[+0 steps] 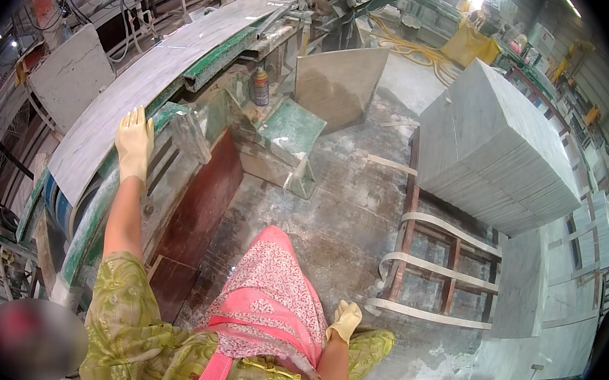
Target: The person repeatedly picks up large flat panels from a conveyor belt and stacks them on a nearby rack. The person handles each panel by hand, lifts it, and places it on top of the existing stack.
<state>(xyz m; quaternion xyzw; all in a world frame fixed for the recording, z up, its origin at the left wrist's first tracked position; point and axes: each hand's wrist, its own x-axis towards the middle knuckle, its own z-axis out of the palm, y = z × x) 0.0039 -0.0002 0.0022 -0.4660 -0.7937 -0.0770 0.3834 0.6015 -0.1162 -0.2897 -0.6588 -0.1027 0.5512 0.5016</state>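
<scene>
A long grey-white marble slab (151, 65) lies along the machine bed at the left, running away from me. On its near right edge rests my left hand (134, 141) in a pale yellow rubber glove, fingers stretched out flat over the stone. My right hand (345, 321), gloved the same way, hangs low beside my pink flowered apron (270, 282). Its fingers are curled in and nothing shows in them. Green-painted metal (218, 57) runs under the slab's right side.
At right stands a stack of marble slabs (496, 142) near a rack with pale strips (443, 269). A tan panel (340, 83) leans ahead, near a spray can (261, 88) and a green metal plate (292, 126). Yellow hoses (420, 51) lie farther off. A blurred patch (33, 340) is lower left.
</scene>
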